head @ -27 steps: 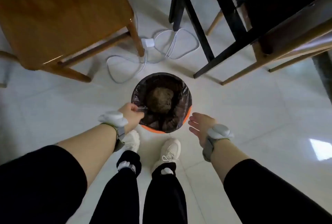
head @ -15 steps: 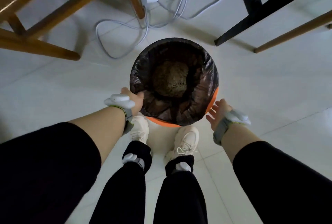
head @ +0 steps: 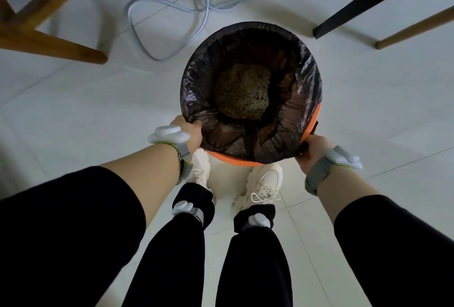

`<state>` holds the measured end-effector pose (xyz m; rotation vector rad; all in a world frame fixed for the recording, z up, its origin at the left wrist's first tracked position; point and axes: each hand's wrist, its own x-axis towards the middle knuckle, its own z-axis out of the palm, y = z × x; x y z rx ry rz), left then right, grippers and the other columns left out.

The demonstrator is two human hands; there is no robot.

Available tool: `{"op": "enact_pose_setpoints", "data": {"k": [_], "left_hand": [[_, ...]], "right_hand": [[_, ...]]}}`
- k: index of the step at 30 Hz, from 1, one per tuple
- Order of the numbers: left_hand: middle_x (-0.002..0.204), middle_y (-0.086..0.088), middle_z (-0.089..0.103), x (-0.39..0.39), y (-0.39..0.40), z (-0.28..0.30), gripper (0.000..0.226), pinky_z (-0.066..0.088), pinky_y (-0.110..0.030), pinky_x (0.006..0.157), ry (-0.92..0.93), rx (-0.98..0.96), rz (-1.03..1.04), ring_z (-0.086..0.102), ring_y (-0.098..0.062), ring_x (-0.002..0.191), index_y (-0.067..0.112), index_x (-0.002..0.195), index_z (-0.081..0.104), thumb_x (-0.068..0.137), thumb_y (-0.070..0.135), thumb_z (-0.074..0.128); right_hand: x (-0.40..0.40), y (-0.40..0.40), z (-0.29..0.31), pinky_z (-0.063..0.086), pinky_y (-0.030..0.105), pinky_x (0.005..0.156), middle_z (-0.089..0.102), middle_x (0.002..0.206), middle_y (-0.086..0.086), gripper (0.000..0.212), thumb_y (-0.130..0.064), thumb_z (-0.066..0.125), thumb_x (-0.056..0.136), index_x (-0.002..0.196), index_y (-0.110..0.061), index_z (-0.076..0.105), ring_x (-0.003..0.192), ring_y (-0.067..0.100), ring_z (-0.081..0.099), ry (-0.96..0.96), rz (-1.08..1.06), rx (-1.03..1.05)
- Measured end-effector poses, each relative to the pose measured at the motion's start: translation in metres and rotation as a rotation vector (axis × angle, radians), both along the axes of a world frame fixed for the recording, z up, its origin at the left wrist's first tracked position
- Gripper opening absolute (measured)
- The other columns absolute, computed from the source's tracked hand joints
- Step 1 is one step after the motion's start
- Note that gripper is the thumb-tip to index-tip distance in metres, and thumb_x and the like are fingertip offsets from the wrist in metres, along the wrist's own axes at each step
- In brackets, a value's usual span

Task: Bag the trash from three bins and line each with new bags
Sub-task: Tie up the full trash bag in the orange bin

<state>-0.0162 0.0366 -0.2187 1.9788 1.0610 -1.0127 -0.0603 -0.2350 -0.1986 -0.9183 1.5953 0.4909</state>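
Seen from above, a round orange bin (head: 315, 119) lined with a dark bag (head: 196, 85) stands on the white tiled floor (head: 73, 115) just ahead of the person's white shoes (head: 264, 181), with a brownish lump of trash (head: 243, 91) at the bottom. The left hand (head: 190, 132) has its fingers clamped on the bag's near-left rim, and the right hand (head: 312, 150) has its fingers closed on the near-right rim. White cables (head: 157, 53) and chair legs (head: 56, 47) lie beyond.
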Motion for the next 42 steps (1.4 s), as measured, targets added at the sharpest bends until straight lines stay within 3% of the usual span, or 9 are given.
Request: {"op": "enact_pose_setpoints", "data": {"k": [7, 10, 16, 20, 23, 32, 35, 38, 42], "left_hand": [[0.109, -0.016, 0.065, 0.017, -0.013, 0.052, 0.036, 0.053, -0.049, 0.092, 0.023, -0.150, 0.254, 0.065, -0.031, 0.097, 0.015, 0.102, 0.057, 0.068, 0.020, 0.066], [0.101, -0.011, 0.061, 0.020, -0.014, 0.065, 0.013, 0.054, -0.037, 0.083, 0.051, -0.291, 0.511, 0.061, -0.023, 0.079, 0.008, 0.100, 0.058, 0.087, 0.010, 0.059], [0.106, -0.010, 0.064, 0.020, -0.001, 0.056, 0.042, 0.051, -0.041, 0.081, 0.100, -0.394, 0.798, 0.062, -0.027, 0.095, 0.006, 0.112, 0.055, 0.100, 0.043, 0.037], [0.083, -0.003, 0.058, 0.024, -0.002, 0.048, 0.029, 0.050, -0.033, 0.078, 0.104, -0.347, 0.854, 0.052, -0.017, 0.075, 0.016, 0.086, 0.061, 0.101, 0.015, 0.037], [0.089, -0.005, 0.057, 0.023, 0.001, 0.043, 0.035, 0.048, -0.035, 0.086, 0.082, -0.341, 0.812, 0.054, -0.018, 0.078, 0.016, 0.082, 0.057, 0.100, 0.005, 0.030], [0.081, -0.004, 0.057, 0.031, 0.007, 0.068, 0.021, 0.048, -0.024, 0.065, -0.268, -0.140, 0.818, 0.057, -0.017, 0.071, 0.020, 0.077, 0.050, 0.097, 0.020, 0.041], [0.091, -0.008, 0.067, 0.036, 0.000, 0.096, 0.018, 0.054, -0.032, 0.072, -0.263, -0.323, 0.878, 0.065, -0.023, 0.081, 0.012, 0.088, 0.062, 0.097, 0.023, 0.050], [0.107, -0.009, 0.072, 0.038, -0.011, 0.127, 0.033, 0.055, -0.034, 0.081, -0.208, -0.521, 0.695, 0.069, -0.025, 0.095, 0.005, 0.109, 0.067, 0.086, 0.029, 0.068], [0.103, -0.013, 0.071, 0.044, -0.021, 0.164, 0.015, 0.052, -0.036, 0.091, -0.270, -0.362, 0.383, 0.066, -0.028, 0.094, 0.016, 0.101, 0.072, 0.085, 0.019, 0.070]], "right_hand": [[0.005, 0.014, 0.068, 0.053, 0.034, 0.075, 0.063, 0.071, -0.004, 0.007, -0.020, 0.059, 0.088, 0.089, -0.024, 0.065, 0.068, 0.019, 0.057, -0.143, 0.203, -0.456], [0.013, 0.030, 0.090, 0.054, 0.038, 0.076, 0.065, 0.071, -0.005, 0.007, -0.022, 0.064, 0.084, 0.083, -0.026, 0.069, 0.071, 0.017, 0.058, -0.276, 0.229, -0.464], [0.042, 0.045, 0.107, 0.047, 0.033, 0.070, 0.063, 0.059, -0.005, 0.017, -0.006, 0.066, 0.085, 0.077, -0.020, 0.070, 0.062, 0.014, 0.055, -0.510, 0.275, -0.364], [0.054, 0.059, 0.112, 0.042, 0.032, 0.066, 0.055, 0.051, 0.000, 0.030, -0.003, 0.069, 0.081, 0.061, -0.025, 0.072, 0.056, 0.016, 0.048, -0.550, 0.381, -0.315], [0.055, 0.067, 0.116, 0.040, 0.031, 0.061, 0.054, 0.054, 0.005, 0.031, -0.001, 0.069, 0.080, 0.060, -0.025, 0.073, 0.050, 0.013, 0.046, -0.543, 0.370, -0.290], [0.055, 0.074, 0.140, 0.038, 0.028, 0.054, 0.046, 0.047, -0.003, 0.025, -0.017, 0.073, 0.081, 0.058, -0.025, 0.067, 0.049, 0.013, 0.040, -0.505, 0.404, -0.378], [0.055, 0.071, 0.155, 0.039, 0.029, 0.057, 0.051, 0.049, -0.003, 0.022, -0.018, 0.073, 0.080, 0.060, -0.022, 0.066, 0.051, 0.013, 0.045, -0.522, 0.426, -0.408], [0.056, 0.068, 0.171, 0.045, 0.031, 0.061, 0.058, 0.056, 0.000, 0.018, -0.018, 0.074, 0.079, 0.062, -0.024, 0.069, 0.058, 0.016, 0.053, -0.548, 0.446, -0.419], [0.057, 0.062, 0.193, 0.047, 0.031, 0.064, 0.062, 0.069, 0.004, 0.013, -0.019, 0.075, 0.078, 0.068, -0.026, 0.070, 0.064, 0.016, 0.055, -0.575, 0.538, -0.476]]}}
